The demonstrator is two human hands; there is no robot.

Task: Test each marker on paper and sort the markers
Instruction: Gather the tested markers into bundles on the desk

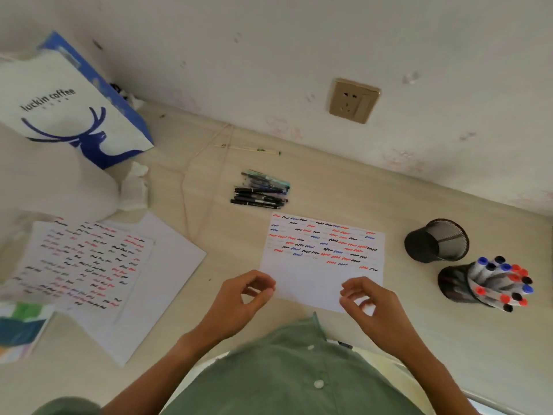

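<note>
Left hand (pixel 244 298) and right hand (pixel 366 301), low in the middle, fingers loosely curled, holding nothing, over the scribbled paper (pixel 321 265).

Both hands (pixel 239 298) (pixel 368 301) above test paper (pixel 323 265)

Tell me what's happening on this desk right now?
A person is between markers: the left hand and right hand hover over the near edge of the test sheet, fingers loosely curled, holding nothing. The sheet's upper half is filled with red, blue and black squiggles. A mesh cup full of markers stands to the right beside an empty mesh cup; a pile of pens lies beyond the sheet.
</note>
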